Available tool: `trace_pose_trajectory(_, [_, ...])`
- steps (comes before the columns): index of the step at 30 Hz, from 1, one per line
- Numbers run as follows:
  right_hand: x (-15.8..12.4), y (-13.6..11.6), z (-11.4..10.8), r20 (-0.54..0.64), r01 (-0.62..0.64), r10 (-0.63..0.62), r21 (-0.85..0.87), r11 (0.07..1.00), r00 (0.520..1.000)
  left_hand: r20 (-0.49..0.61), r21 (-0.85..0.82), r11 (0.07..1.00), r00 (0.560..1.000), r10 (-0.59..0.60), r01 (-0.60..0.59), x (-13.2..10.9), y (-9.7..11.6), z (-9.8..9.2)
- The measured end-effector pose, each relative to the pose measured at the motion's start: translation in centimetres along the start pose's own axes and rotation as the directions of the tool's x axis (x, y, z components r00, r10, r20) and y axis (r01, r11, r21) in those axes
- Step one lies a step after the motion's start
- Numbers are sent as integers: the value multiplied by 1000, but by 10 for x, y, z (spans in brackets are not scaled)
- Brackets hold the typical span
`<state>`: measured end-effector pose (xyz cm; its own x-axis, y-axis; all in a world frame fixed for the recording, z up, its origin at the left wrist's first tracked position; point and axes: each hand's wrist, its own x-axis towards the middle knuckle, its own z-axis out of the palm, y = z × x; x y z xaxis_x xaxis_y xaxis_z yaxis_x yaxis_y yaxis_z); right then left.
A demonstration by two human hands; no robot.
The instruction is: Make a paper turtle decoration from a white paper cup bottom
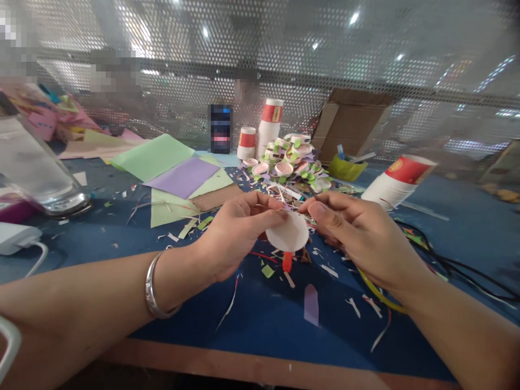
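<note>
My left hand (244, 227) is closed, pinching a white round paper disc (287, 233) by its upper left edge between thumb and fingers. A small red piece (287, 262) shows just below the disc. My right hand (349, 227) is closed just to the right of the disc, thumb and fingertips pressed together. What it holds, if anything, is too small to make out. A yellow curved strip (382, 295) shows below the right palm and wrist; I cannot tell whether the hand grips it. Paper scraps, including a purple piece (311, 305), lie on the blue tabletop under both hands.
Behind the hands is a pile of small cup pieces with green and purple paper (290, 160). Stacked paper cups (270, 127) stand behind it; another stack (400, 181) leans at right. Colored sheets (182, 176) and a glass of water (36, 168) are left, black cables (455, 265) right.
</note>
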<state>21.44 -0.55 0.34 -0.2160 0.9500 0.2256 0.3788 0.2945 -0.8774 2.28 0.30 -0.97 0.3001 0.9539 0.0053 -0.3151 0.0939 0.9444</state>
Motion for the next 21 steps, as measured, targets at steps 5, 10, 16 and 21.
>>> trace_pose_trajectory(5, [1,0,-4,14,39,-38,-169,985,999,-42,214,976,998,55,-45,1,-3,-3])
trace_pose_trajectory(10, [4,5,-6,94,33,-6,-287,957,996,-35,206,978,999,34,-26,3,-3,-4])
trace_pose_trajectory(16, [6,7,-9,137,124,-77,-385,914,988,-37,90,996,999,23,-20,10,-1,-6])
trace_pose_trajectory(21, [6,7,-12,147,145,-90,-418,897,985,-30,64,997,998,49,-47,13,-1,-10])
